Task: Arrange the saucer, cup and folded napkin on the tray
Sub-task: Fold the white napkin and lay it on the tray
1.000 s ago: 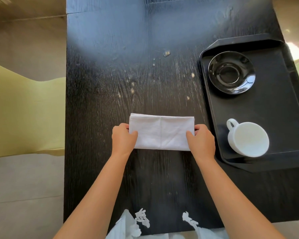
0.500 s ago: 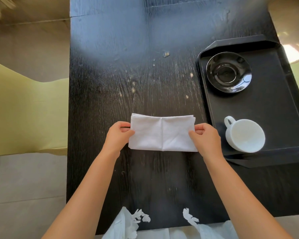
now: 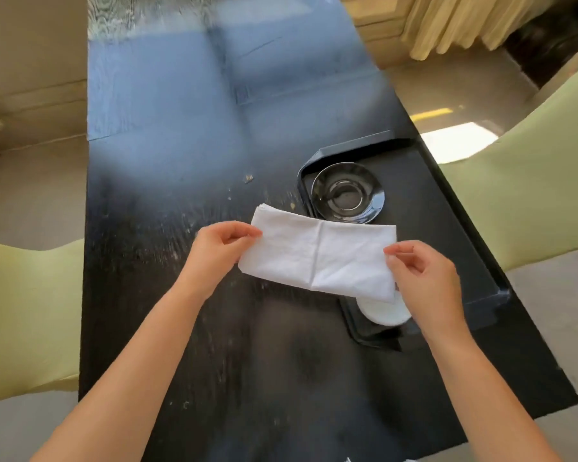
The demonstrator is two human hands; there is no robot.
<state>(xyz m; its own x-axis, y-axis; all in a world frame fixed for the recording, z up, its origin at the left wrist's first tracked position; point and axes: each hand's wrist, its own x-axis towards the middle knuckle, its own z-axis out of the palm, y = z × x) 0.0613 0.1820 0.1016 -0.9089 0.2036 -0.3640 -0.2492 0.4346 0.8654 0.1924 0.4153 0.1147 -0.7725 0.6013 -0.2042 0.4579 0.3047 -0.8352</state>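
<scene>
A folded white napkin (image 3: 317,256) hangs in the air above the black table, held at both ends. My left hand (image 3: 219,250) pinches its left end, my right hand (image 3: 421,278) pinches its right end. The napkin's right half is over the left edge of the black tray (image 3: 447,208). A glossy black saucer (image 3: 347,192) lies at the tray's far left corner. The white cup (image 3: 386,313) stands at the tray's near end, mostly hidden under the napkin and my right hand.
The long black table (image 3: 187,161) runs away from me, with crumbs scattered near its middle. Pale green chairs stand at the left (image 3: 27,315) and at the right (image 3: 531,181). The tray lies close to the table's right edge.
Both hands have lifted the napkin off the table and carried it right, over the tray's left edge and the cup. The camera view has swung, so the tray appears nearer the centre.
</scene>
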